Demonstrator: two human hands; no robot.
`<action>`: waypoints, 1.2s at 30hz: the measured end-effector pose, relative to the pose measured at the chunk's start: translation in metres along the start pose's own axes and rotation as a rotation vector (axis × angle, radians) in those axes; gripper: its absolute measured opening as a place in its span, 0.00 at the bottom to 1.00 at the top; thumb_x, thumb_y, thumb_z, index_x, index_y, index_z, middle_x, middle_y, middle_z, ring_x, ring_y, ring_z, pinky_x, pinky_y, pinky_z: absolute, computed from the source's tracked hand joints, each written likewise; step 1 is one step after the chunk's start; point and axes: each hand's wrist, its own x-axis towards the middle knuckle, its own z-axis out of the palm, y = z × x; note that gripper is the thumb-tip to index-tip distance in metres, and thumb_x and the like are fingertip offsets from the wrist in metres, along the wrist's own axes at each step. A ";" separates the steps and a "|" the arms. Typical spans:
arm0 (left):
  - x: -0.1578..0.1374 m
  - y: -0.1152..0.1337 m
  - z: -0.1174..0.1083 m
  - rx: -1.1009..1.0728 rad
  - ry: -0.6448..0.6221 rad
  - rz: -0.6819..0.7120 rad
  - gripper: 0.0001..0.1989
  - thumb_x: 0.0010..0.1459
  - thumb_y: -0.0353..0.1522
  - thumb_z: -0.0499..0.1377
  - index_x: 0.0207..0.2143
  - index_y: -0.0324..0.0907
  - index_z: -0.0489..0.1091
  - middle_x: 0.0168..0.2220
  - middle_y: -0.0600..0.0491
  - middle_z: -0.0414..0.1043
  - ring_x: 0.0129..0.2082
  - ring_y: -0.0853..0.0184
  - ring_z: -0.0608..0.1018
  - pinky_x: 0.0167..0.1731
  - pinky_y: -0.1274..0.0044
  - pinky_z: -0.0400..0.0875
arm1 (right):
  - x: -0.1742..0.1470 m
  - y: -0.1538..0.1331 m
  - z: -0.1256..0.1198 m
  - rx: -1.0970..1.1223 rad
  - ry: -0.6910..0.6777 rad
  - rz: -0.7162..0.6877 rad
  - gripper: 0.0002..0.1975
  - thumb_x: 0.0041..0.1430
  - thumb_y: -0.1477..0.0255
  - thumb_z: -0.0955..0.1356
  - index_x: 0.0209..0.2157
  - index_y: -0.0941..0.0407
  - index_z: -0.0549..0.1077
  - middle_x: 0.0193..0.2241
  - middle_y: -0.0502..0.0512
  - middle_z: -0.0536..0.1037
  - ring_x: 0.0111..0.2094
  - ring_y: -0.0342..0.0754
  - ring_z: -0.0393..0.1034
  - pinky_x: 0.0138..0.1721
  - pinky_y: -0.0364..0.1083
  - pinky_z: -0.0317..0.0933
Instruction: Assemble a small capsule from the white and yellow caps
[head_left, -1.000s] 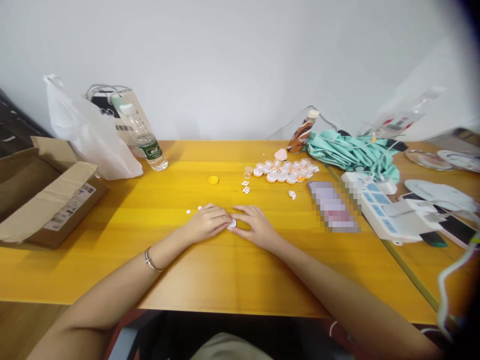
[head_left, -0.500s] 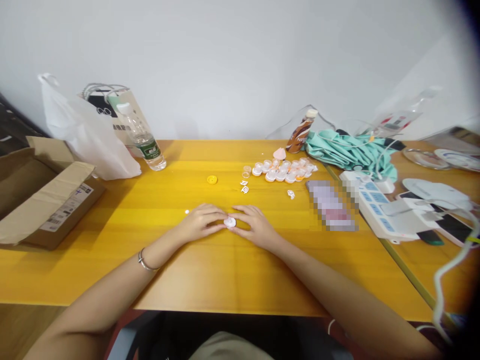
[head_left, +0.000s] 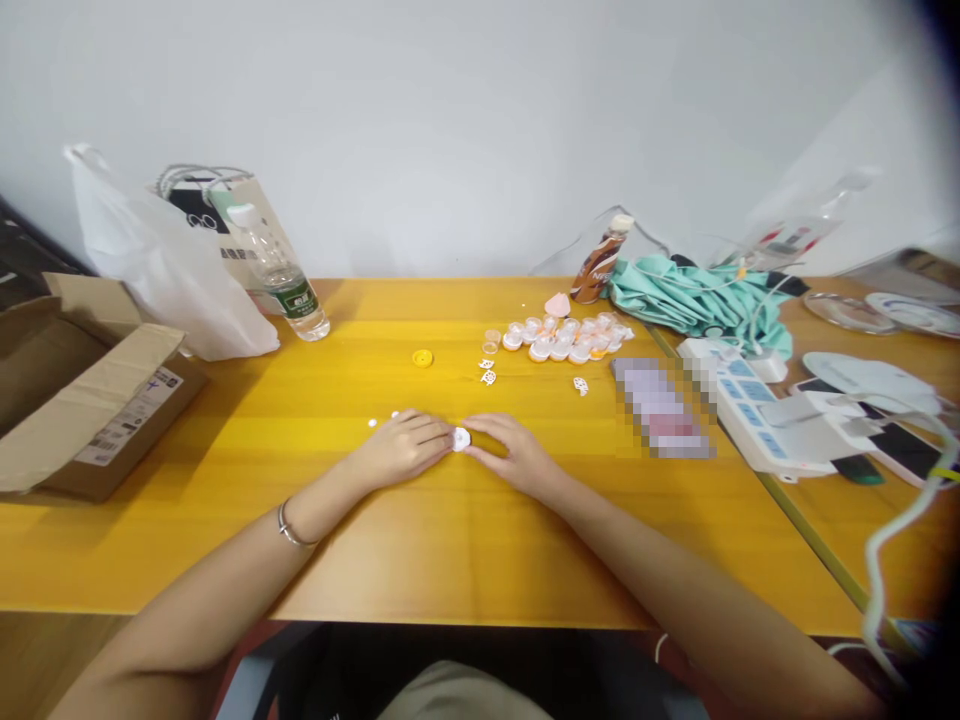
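Your left hand (head_left: 405, 445) pinches a small white disc (head_left: 461, 439) above the middle of the yellow worktop (head_left: 465, 560). Your right hand (head_left: 517, 455) curves around its other side; whether it grips cannot be told. Beyond lies a yellow ring (head_left: 422, 358).

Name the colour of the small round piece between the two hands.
White; the round piece shows best in the head view.
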 end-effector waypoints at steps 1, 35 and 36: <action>0.000 0.000 0.000 0.004 0.003 0.004 0.11 0.61 0.30 0.50 0.43 0.39 0.69 0.43 0.48 0.74 0.43 0.65 0.75 0.42 0.73 0.66 | 0.000 -0.001 0.000 0.012 -0.002 -0.011 0.14 0.57 0.70 0.65 0.46 0.53 0.69 0.43 0.56 0.76 0.45 0.48 0.69 0.48 0.50 0.62; -0.002 -0.001 0.007 -0.185 0.063 -0.072 0.11 0.61 0.31 0.51 0.45 0.44 0.69 0.44 0.51 0.74 0.42 0.70 0.75 0.42 0.75 0.62 | -0.001 0.000 0.002 -0.061 0.000 -0.048 0.08 0.58 0.72 0.65 0.40 0.51 0.73 0.40 0.52 0.78 0.41 0.47 0.72 0.43 0.49 0.63; -0.002 -0.001 0.007 -0.183 0.065 -0.071 0.11 0.61 0.31 0.51 0.45 0.44 0.69 0.44 0.51 0.74 0.42 0.70 0.75 0.42 0.75 0.62 | -0.002 0.001 0.002 -0.066 0.001 -0.050 0.08 0.58 0.72 0.65 0.39 0.51 0.73 0.40 0.52 0.78 0.41 0.47 0.72 0.43 0.49 0.63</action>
